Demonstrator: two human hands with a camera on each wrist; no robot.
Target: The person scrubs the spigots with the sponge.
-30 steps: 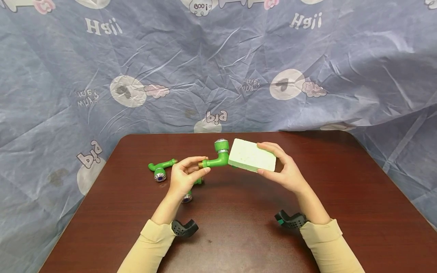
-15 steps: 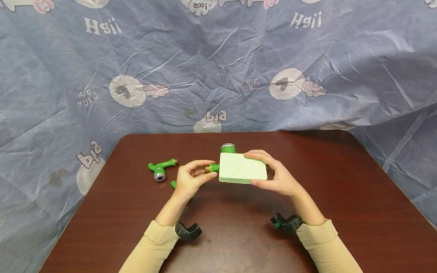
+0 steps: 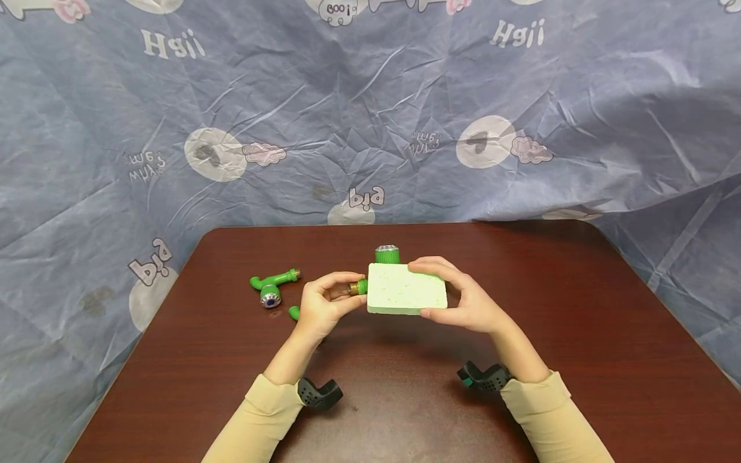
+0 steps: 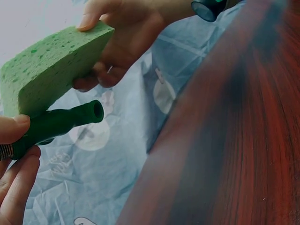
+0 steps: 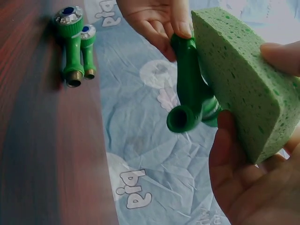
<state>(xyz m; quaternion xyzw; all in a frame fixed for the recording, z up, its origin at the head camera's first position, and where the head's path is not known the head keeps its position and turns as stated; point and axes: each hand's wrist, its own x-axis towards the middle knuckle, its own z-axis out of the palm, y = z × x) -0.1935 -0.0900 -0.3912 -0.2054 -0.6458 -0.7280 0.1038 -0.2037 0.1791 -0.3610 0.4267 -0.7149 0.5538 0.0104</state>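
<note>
My left hand (image 3: 317, 307) pinches a green tap (image 3: 386, 255) by its brass-threaded end between thumb and fingers, above the table. In my right hand (image 3: 467, 299) is a pale green sponge (image 3: 407, 289), gripped by its right end with the thumb on the near edge. From the head, the sponge hides most of the tap's body, leaving the ridged knob and the threaded end in sight. The left wrist view shows the tap's open spout (image 4: 97, 111) pointing away from the left hand. In the right wrist view the sponge's broad face lies right along the tap (image 5: 188, 75).
On the dark red-brown table (image 3: 521, 373), a second green tap (image 3: 270, 289) lies to the left. Another tap (image 3: 294, 312) is mostly hidden behind the left hand. A printed blue cloth (image 3: 370, 116) hangs behind the table.
The sponge has moved left and nearer to me, and now overlaps the tap's body. My left hand has shifted the held tap slightly right and down, covering more of the tap on the table.
</note>
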